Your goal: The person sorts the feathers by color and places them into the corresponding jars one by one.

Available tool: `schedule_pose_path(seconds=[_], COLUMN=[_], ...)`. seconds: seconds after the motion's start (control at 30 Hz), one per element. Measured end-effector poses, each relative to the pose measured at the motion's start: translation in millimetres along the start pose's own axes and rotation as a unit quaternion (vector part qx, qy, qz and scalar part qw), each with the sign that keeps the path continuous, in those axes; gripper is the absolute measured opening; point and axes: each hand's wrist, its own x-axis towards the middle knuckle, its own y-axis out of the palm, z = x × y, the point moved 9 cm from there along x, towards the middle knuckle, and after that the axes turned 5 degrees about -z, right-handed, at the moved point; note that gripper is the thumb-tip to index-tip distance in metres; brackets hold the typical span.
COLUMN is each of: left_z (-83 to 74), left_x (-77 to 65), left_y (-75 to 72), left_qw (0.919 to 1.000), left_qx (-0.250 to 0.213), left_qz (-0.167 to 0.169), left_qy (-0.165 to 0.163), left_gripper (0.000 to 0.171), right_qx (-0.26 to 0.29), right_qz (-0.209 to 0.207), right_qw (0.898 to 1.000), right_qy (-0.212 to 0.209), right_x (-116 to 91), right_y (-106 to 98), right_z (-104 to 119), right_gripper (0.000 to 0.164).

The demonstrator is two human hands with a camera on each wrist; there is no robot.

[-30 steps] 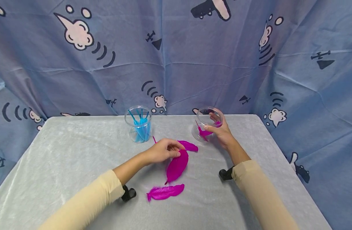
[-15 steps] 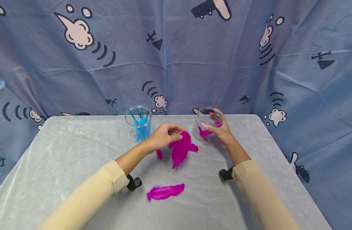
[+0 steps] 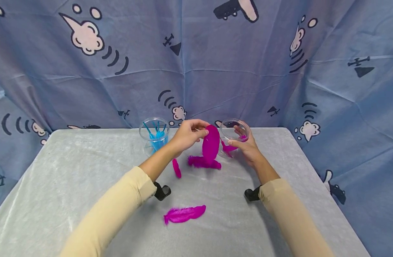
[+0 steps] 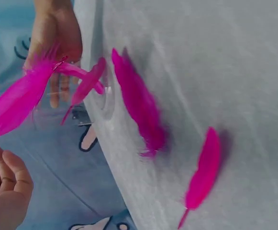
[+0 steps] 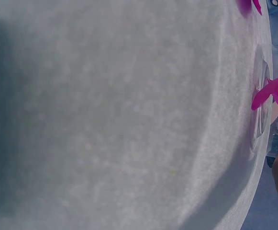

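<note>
My left hand [image 3: 190, 135] pinches a magenta feather [image 3: 211, 142] by one end, between thumb and fingers. The feather hangs down just left of a clear plastic jar [image 3: 223, 153]. Around the right side of that jar, my right hand [image 3: 248, 147] holds it near the rim, thumb in front. Inside the jar are magenta feathers [image 3: 228, 148]. In the left wrist view the held feather [image 4: 19, 100] slants across, its fluffy end overlapping the right hand [image 4: 57, 38]. Below the left hand, another magenta feather [image 3: 201, 162] lies on the table, partly behind the held one.
A second clear jar [image 3: 154, 137] with several blue feathers [image 3: 158, 141] stands at back left. A narrow pink feather [image 3: 176, 168] lies under the left forearm. Another magenta feather [image 3: 185, 214] lies nearer the front on the grey cloth [image 3: 97, 171]. A blue printed curtain [image 3: 196, 64] hangs behind.
My left hand has lifted the pinched feather up and away from me, toward the right-hand jar. The right hand and its jar have stayed in place.
</note>
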Motion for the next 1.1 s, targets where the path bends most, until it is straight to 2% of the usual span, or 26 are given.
schedule_pose_path(seconds=[0.4, 0.6, 0.8, 0.93, 1.1], left_z=[-16.9, -22.7, -27.4, -26.5, -21.5], left_x=[16.0, 25.2, 32.8, 36.3, 39.7], left_y=[0.3, -1.6, -0.2, 5.4, 16.7], left_qw=[0.9954, 0.9851, 0.9734, 0.9676, 0.9628], left_qx=[-0.07, -0.127, -0.155, -0.167, -0.181], left_qz=[-0.066, -0.116, -0.166, -0.187, -0.199], left_qy=[0.003, 0.008, 0.026, 0.028, 0.026], left_gripper=[0.024, 0.018, 0.018, 0.018, 0.017], right_qx=[-0.016, -0.006, 0.007, 0.001, -0.011], right_qz=[-0.011, -0.007, 0.0, 0.0, -0.009], right_qw=[1.0, 1.0, 1.0, 1.0, 1.0], right_qy=[0.014, 0.016, 0.002, 0.004, 0.013], right_x=[0.8, -0.3, 0.7, 1.0, 2.4], right_y=[-1.4, -1.0, 0.1, 0.7, -0.8], right_z=[-2.8, -2.1, -1.1, -2.0, -4.3], right_gripper=[0.087, 0.086, 0.083, 0.083, 0.085])
